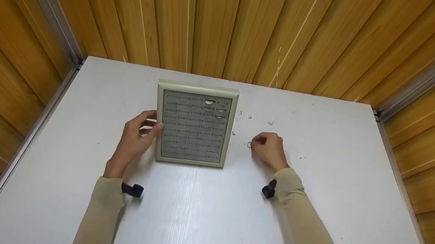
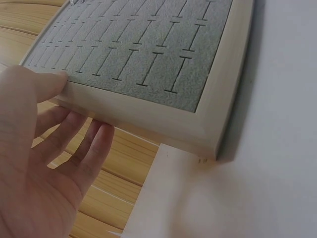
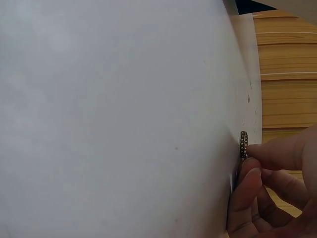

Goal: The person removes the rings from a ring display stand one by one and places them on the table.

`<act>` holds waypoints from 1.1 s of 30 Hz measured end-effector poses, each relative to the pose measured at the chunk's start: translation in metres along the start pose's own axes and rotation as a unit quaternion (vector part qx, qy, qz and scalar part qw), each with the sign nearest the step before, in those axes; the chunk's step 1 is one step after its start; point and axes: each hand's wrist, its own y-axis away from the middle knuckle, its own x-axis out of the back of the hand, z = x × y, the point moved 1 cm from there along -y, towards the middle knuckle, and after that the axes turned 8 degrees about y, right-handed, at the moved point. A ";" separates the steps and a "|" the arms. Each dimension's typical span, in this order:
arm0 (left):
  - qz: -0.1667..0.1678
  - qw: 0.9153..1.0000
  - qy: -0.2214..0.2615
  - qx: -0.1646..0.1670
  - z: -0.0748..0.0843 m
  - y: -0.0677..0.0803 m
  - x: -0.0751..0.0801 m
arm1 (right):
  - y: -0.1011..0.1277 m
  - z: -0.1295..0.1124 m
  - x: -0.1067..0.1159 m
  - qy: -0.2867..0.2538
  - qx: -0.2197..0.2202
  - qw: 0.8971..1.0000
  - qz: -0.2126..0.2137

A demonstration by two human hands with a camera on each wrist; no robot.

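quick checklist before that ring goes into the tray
1. Ring pinched by right hand fingers: ok.
2. Left hand steadying the ring tray at its left edge: ok.
3. Tray flat on the white table: ok.
4. Free slots in the tray's grey pad: ok, most rows look empty.
5. Rings already seated in the top right rows: ok.
6. Which slot is next: cannot tell.

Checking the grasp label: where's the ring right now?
The ring is pinched in the right hand just above the table, right of the ring tray; the right wrist view shows it at the fingertips.
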 end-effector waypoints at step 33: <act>0.007 1.000 -0.008 -0.015 0.002 0.001 0.000 | 0.023 -0.074 0.042 -0.043 0.152 0.981 0.111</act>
